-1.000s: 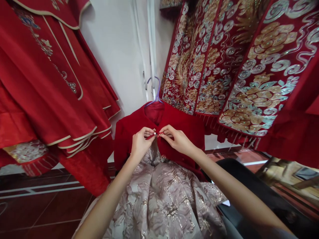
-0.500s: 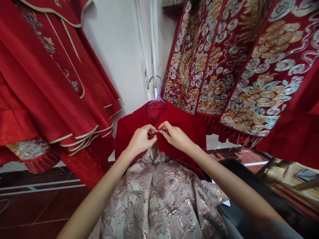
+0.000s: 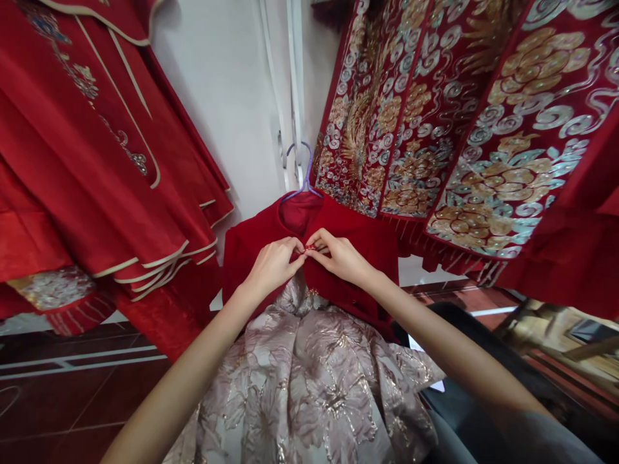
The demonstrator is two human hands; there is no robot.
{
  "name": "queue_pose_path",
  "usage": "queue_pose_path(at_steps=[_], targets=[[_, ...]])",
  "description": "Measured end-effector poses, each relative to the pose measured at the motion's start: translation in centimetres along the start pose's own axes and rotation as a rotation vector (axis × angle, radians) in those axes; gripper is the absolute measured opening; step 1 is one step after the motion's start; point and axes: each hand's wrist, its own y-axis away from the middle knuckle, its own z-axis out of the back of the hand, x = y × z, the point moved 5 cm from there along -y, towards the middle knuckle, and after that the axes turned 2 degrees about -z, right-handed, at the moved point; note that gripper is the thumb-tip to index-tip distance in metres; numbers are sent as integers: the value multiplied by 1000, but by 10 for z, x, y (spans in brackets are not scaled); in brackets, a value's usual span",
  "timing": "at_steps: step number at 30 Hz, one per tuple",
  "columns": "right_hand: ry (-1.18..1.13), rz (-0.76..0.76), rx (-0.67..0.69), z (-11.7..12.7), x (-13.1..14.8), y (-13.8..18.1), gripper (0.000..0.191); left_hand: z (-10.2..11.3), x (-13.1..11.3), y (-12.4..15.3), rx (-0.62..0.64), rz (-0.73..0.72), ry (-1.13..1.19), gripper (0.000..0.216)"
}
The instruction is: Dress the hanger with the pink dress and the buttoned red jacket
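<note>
A red jacket [image 3: 367, 241] hangs on a purple hanger [image 3: 307, 174], its collar uppermost. At the upper front of it, both hands meet with their fingertips almost touching. My left hand [image 3: 273, 264] is closed, pinching the jacket's front edge. Thumb and fingers of my right hand [image 3: 342, 259] pinch a small red and gold button [image 3: 310, 247] on the facing edge. The fingers partly hide the fastening. Below the hands, a pale pink brocade garment [image 3: 333, 380] with metallic flower patterns shows under the open lower front of the jacket.
Red garments with cream piping [image 3: 159, 212] hang on the left. To the right hangs a dark red embroidered garment [image 3: 488, 187] with beaded fringe. White straps [image 3: 296, 84] run down the wall behind the hanger. A phone-like lit object [image 3: 438, 386] lies beside my right forearm.
The fingertips have shifted slightly at the jacket's fastening, and my left fingers lie straighter. The view has tilted a little, so the hanging garments sit slightly higher and further left.
</note>
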Motion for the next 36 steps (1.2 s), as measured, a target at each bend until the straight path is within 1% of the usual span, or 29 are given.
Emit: queue_pose_path(at_steps=[5,8,10,13,15,17,18,19,21,22,24,26,28,29,30,33,36], targets=[[-21,18,-37,1,2,0,13,-3,-8,2,33,4,-137,16],[6,-10,-42,0,0,-3,16,-7,-10,3,34,-17,-135,16],[13,-26,-53,-4,-2,-3,19,-10,-9,5,-5,4,-78,14],[-82,-59,-121,-14,-7,10,31,-17,0,12,-133,110,155,11],[-145,-104,-191,-23,-15,30,45,-28,9,22,-224,203,384,16],[-111,-166,-231,-31,-25,54,56,-43,18,34,-284,291,605,24],[-51,-200,-220,-34,-30,64,54,-51,22,40,-287,330,699,29],[2,-231,-186,-37,-34,73,47,-59,25,44,-269,362,777,33],[54,-288,-128,-37,-41,83,29,-72,29,49,-192,413,885,38],[32,-310,-115,-35,-42,84,21,-76,30,50,-149,436,924,39],[-93,-330,-125,-30,-38,82,11,-81,31,49,-97,481,987,39],[-253,-314,-118,-30,-27,78,8,-84,29,48,-96,512,1054,39],[-360,-276,-81,-34,-11,76,9,-86,25,51,-128,550,1128,39],[-370,-260,-63,-37,-4,76,12,-88,22,54,-153,586,1174,41],[-348,-246,-59,-39,3,77,17,-90,19,59,-179,631,1226,44],[-187,-228,-117,-38,15,80,28,-94,14,79,-281,753,1391,50],[-56,-241,-159,-32,18,80,27,-90,12,98,-390,798,1506,44]])
